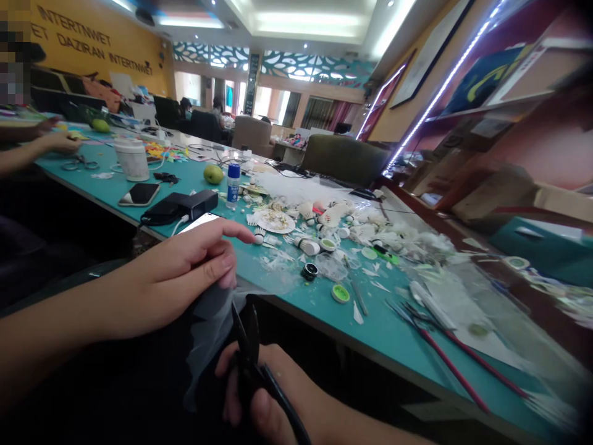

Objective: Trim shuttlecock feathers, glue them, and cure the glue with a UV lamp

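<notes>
My left hand (194, 259) is over the near table edge, its index finger stretched toward a small shuttlecock (260, 235) and the other fingers curled. Sheer grey material (208, 337) hangs below it; whether the curled fingers grip it is unclear. Low in front, my right hand (259, 395) is wrapped round black scissors (248, 337), their blades parted and pointing up beside the sheer material. On the teal table lie a white shuttlecock (307, 246), a black ring (309, 271), a green-lined cap (340, 293) and a round plate with small bits (275, 220).
A glue bottle (233, 184), green fruit (213, 174), phone (139, 194), black case (198, 201) and white cup (131, 161) stand or lie further back. Red-handled tools (456, 371) lie at right. Another person's hands (62, 141) are at far left.
</notes>
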Motion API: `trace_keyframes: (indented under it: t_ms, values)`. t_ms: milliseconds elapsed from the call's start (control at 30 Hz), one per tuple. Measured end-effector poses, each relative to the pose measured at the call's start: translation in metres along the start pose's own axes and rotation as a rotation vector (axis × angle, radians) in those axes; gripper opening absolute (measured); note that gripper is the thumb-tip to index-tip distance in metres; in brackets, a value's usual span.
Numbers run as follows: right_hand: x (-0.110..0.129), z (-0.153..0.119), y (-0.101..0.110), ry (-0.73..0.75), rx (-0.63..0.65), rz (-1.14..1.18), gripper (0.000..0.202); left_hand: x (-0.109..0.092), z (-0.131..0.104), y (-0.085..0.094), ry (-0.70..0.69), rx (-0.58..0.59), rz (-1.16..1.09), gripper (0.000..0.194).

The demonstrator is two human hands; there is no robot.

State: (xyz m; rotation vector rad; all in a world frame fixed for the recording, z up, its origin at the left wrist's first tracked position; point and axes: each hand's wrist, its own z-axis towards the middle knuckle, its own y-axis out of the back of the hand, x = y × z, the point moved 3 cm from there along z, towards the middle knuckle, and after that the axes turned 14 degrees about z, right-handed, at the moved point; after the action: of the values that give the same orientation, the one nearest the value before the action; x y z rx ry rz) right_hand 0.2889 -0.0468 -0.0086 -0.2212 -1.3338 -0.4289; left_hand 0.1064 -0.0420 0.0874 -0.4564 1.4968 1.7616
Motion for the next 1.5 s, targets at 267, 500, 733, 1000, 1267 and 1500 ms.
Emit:
trace_keyframes:
  t_ms: [267, 500, 733, 1000, 1267, 1500]
  values:
    - [-0.008, -0.002, -0.003, -0.068, 0.064, 0.013, 0.071, -0.003, -0.004, -0.004, -0.014, 0.101, 0.018, 0.025]
    - [-0.004, -0.001, -0.003, 0.0, 0.022, -0.005, 0.062, -0.008, -0.015, -0.001, -0.049, 0.009, 0.191, 0.03]
    - [0.002, -0.002, 0.001, 0.042, -0.014, 0.0, 0.053, -0.009, -0.012, -0.004, -0.091, 0.04, 0.311, 0.03]
    - [0.009, -0.002, 0.003, 0.088, -0.088, -0.051, 0.042, -0.007, -0.012, -0.009, -0.089, 0.094, 0.225, 0.03]
    - [0.025, 0.004, 0.006, 0.102, -0.124, -0.082, 0.038, -0.008, -0.011, -0.011, -0.077, 0.081, 0.2, 0.029]
    - [0.019, 0.003, 0.008, 0.078, -0.159, -0.092, 0.042, -0.004, -0.01, -0.014, -0.04, 0.057, 0.108, 0.027]
